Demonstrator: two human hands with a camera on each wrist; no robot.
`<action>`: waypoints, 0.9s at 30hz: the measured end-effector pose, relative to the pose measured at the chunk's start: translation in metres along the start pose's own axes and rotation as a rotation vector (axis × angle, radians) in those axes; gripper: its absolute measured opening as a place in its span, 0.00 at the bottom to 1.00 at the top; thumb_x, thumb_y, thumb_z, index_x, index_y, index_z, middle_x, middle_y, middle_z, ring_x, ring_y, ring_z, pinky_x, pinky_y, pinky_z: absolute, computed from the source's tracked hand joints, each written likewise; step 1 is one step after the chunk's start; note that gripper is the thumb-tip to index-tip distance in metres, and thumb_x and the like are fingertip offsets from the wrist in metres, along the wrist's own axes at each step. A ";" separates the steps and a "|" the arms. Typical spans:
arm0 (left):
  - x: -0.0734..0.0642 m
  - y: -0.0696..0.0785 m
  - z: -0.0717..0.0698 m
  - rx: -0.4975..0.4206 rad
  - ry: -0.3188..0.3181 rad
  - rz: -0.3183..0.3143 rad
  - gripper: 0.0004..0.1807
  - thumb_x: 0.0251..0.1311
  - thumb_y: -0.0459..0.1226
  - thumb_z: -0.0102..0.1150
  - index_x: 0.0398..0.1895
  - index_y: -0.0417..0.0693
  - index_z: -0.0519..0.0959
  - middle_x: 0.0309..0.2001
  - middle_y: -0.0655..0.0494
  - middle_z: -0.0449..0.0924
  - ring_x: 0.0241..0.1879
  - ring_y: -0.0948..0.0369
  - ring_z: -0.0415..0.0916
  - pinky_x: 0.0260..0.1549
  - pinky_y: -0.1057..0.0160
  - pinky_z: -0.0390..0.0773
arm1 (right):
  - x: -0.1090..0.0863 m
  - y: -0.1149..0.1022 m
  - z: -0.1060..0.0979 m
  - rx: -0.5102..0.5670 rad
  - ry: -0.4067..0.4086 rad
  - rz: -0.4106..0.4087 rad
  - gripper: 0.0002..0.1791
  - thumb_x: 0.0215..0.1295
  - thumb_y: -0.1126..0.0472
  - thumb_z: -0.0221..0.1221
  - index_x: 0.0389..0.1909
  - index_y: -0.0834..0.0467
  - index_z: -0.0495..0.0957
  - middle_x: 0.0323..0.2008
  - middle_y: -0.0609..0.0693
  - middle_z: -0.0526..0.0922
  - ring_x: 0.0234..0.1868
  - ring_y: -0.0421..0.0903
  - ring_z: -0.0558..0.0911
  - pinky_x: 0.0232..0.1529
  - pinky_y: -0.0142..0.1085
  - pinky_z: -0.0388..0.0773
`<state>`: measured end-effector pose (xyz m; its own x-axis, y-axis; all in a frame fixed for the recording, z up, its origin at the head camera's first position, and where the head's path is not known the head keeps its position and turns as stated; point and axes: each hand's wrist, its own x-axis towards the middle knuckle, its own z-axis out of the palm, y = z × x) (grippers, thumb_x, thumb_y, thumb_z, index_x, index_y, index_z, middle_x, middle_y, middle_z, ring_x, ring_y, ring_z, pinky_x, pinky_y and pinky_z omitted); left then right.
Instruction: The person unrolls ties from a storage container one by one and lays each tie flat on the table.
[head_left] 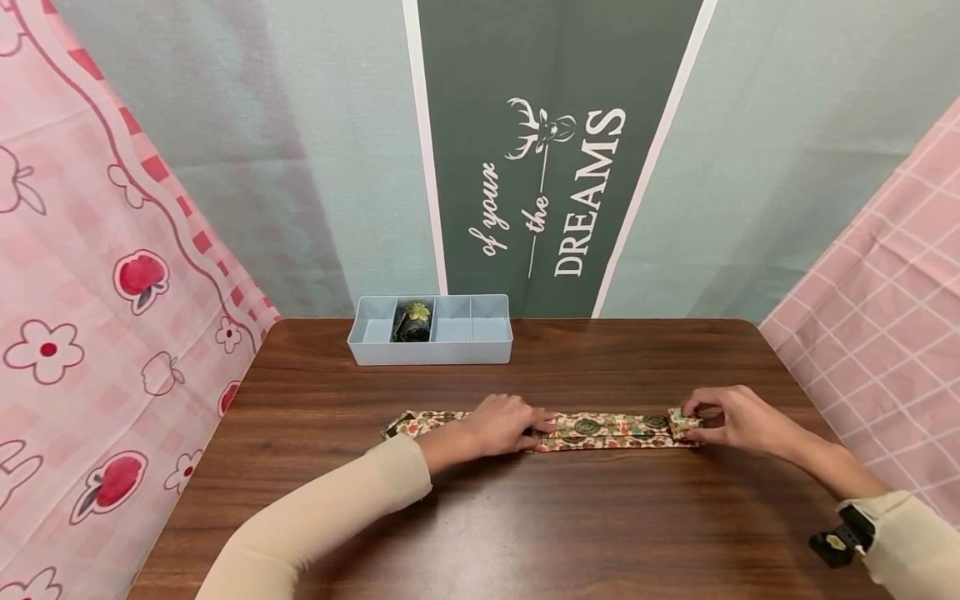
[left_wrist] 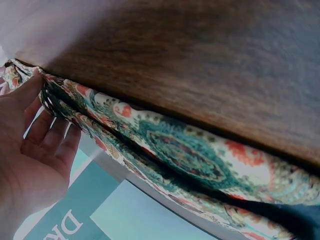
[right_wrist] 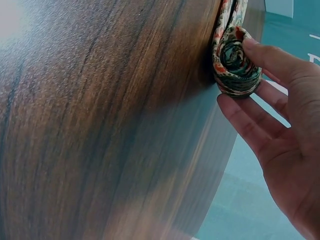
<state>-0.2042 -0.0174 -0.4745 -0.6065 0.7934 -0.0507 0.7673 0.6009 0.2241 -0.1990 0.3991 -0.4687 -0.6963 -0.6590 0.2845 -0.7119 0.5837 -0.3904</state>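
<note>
A patterned necktie [head_left: 600, 427] in cream, red and green lies lengthwise across the wooden table, its seamed side up. My left hand [head_left: 501, 425] is over its middle, thumb and fingers at opposite edges of the cloth. In the left wrist view, the same hand [left_wrist: 40, 145] holds the tie by its edges. At the tie's right end, a small coil [right_wrist: 235, 62] is rolled up. My right hand [head_left: 742, 419] pinches this coil between thumb and fingers; the right wrist view shows its spiral side. The wide left end of the tie lies flat.
Behind the tie stands a light blue tray [head_left: 431, 354] with several compartments in a row. One compartment holds a dark rolled necktie [head_left: 412, 323] with a yellow motif. Patterned cloths hang at the back and both sides of the table [head_left: 480, 533].
</note>
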 end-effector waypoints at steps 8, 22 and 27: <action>0.003 0.006 -0.003 0.026 0.024 0.009 0.22 0.71 0.51 0.68 0.66 0.65 0.85 0.67 0.67 0.81 0.55 0.59 0.87 0.40 0.57 0.88 | 0.001 -0.003 -0.001 0.000 -0.023 0.023 0.24 0.45 0.71 0.82 0.41 0.50 0.83 0.38 0.42 0.88 0.40 0.33 0.88 0.34 0.27 0.85; 0.027 0.026 0.002 -0.048 0.082 0.054 0.28 0.73 0.49 0.66 0.73 0.56 0.78 0.76 0.57 0.72 0.67 0.59 0.78 0.50 0.57 0.87 | 0.008 -0.005 -0.006 -0.035 -0.099 -0.127 0.26 0.51 0.74 0.77 0.53 0.56 0.88 0.46 0.47 0.87 0.38 0.35 0.84 0.30 0.24 0.78; 0.037 0.033 0.003 -0.046 0.063 0.069 0.28 0.74 0.48 0.65 0.74 0.58 0.77 0.76 0.58 0.72 0.69 0.60 0.76 0.56 0.58 0.84 | 0.008 -0.005 -0.005 -0.060 -0.121 -0.097 0.23 0.53 0.74 0.75 0.51 0.55 0.89 0.47 0.48 0.86 0.41 0.38 0.86 0.29 0.27 0.80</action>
<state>-0.2008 0.0318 -0.4721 -0.5658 0.8241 0.0272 0.7980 0.5391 0.2695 -0.2016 0.3939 -0.4600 -0.6107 -0.7636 0.2096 -0.7818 0.5395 -0.3125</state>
